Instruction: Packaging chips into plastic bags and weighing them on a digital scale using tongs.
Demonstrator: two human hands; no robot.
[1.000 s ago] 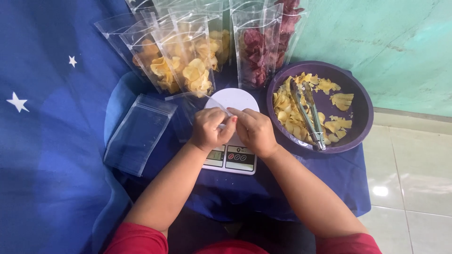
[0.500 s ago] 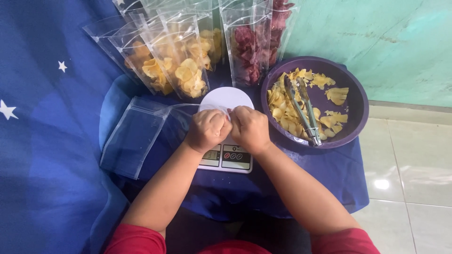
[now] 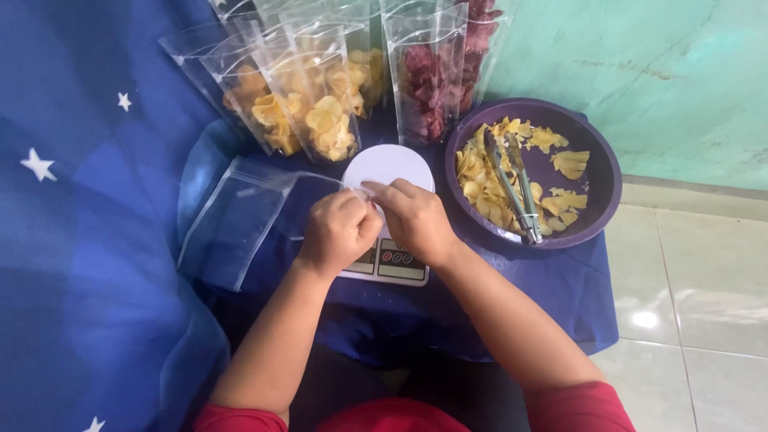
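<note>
Blue-draped desk (image 3: pixel 560 296) crowds everything: both hands' fingers (image 3: pixel 376 210) pinch shut on the empty clear pouch (image 3: pixel 240 216) mouth, which could slip or tear, toppling filled pouches (image 3: pixel 320 104) just beyond.

Empty clear pouch (image 3: pixel 240 216) left; filled clear pouches (image 3: pixel 320 104) behind white scale (image 3: pixel 388 240).

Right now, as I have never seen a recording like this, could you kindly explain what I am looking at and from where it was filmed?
The camera sits on a person's head and looks down at their own two bare hands; there is no machine. The left hand and right hand meet over a small kitchen scale, pinching the edge of an empty clear plastic pouch. Behind stand filled pouches of yellow chips and one of dark red chips. To the right, a purple bowl holds loose yellow chips and metal tongs. A blue starred cloth covers the surface.
</note>
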